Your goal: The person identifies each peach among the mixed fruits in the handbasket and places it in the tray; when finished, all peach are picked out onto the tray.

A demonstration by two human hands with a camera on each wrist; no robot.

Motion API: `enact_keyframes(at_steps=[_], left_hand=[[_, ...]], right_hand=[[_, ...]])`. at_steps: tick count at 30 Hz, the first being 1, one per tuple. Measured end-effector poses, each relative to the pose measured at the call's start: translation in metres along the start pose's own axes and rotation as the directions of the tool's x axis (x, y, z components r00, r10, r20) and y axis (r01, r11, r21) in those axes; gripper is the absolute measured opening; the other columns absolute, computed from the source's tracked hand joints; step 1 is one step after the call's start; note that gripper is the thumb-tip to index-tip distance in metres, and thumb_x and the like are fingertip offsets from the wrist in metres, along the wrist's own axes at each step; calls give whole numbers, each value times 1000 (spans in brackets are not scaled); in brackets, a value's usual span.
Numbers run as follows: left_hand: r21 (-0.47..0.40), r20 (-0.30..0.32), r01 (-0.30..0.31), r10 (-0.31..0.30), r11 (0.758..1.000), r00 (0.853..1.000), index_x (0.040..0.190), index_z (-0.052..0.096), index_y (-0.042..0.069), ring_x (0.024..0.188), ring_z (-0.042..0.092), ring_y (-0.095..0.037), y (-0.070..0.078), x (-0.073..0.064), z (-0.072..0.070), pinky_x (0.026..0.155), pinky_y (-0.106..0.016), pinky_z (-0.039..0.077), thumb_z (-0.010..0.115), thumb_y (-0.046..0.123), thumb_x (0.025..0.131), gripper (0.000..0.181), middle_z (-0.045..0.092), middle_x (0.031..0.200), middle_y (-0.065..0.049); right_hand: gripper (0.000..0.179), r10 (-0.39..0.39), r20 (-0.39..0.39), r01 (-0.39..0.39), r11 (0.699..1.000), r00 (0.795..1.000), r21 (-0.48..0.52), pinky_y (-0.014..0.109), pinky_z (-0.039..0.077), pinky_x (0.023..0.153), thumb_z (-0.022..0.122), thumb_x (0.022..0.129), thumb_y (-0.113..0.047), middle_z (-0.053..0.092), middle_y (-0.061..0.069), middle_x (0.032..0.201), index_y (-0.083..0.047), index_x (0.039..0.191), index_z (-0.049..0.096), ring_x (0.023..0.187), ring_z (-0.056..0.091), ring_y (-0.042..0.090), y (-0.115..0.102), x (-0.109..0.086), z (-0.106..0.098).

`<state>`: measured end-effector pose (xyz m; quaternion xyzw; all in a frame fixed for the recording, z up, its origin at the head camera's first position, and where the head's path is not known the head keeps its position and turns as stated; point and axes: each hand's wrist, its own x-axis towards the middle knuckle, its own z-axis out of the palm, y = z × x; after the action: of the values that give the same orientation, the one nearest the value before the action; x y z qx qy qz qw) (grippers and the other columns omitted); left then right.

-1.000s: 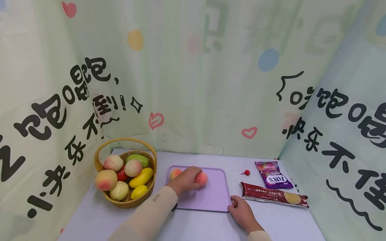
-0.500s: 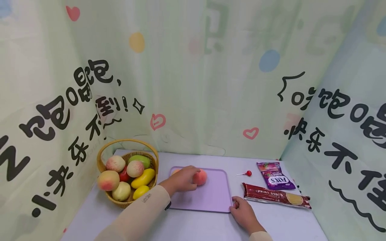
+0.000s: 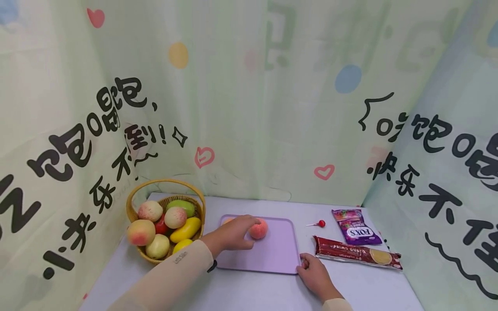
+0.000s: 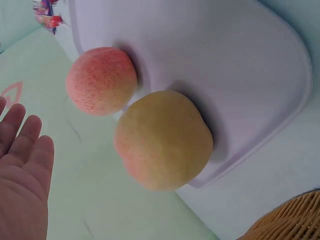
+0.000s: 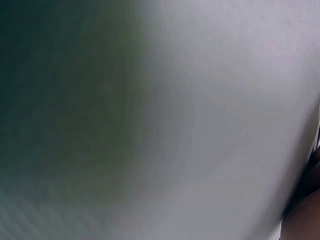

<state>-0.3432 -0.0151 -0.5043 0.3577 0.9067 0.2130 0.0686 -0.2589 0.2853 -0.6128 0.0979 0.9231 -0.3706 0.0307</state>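
A pink peach sits on the lilac tray, right at the fingertips of my left hand. In the left wrist view that hand has its fingers extended and spaced away from the pink peach. Beside it on the tray lies a larger yellow-pink peach; the hand mostly hides this one in the head view. My right hand grips the tray's near right corner with curled fingers. The right wrist view is mostly blurred, with a bit of the hand at its edge.
A wicker basket heaped with several fruits stands on the left. To the tray's right lie a red lollipop, a purple FOX'S bag and a long maroon biscuit pack. Printed curtains enclose the table.
My left hand has let go of the pink peach and drawn slightly left, its fingers spreading. The peach stays on the tray. My right hand keeps its place at the corner.
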Motion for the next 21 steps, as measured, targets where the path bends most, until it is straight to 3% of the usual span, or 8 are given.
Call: enact_keyframes(at_steps=[9,21], left_hand=[[-4,-17,-47,46,999,999,149,51,17,143,46,-18,2,-10,-5,118,-38,40,71,24,90,63,53,151,3],[-101,-104,-1,-9,995,995,147,54,22,139,50,-17,1,-23,-21,114,-40,45,77,33,89,64,54,149,4]], right_hand=[[43,-18,-4,18,1000,1000,-8,31,41,68,70,88,-10,56,1,80,6,126,64,75,50,17,-1,1,0],[43,-20,2,20,1000,1000,-16,31,41,68,70,88,-11,56,2,81,7,127,63,75,50,17,2,3,1]])
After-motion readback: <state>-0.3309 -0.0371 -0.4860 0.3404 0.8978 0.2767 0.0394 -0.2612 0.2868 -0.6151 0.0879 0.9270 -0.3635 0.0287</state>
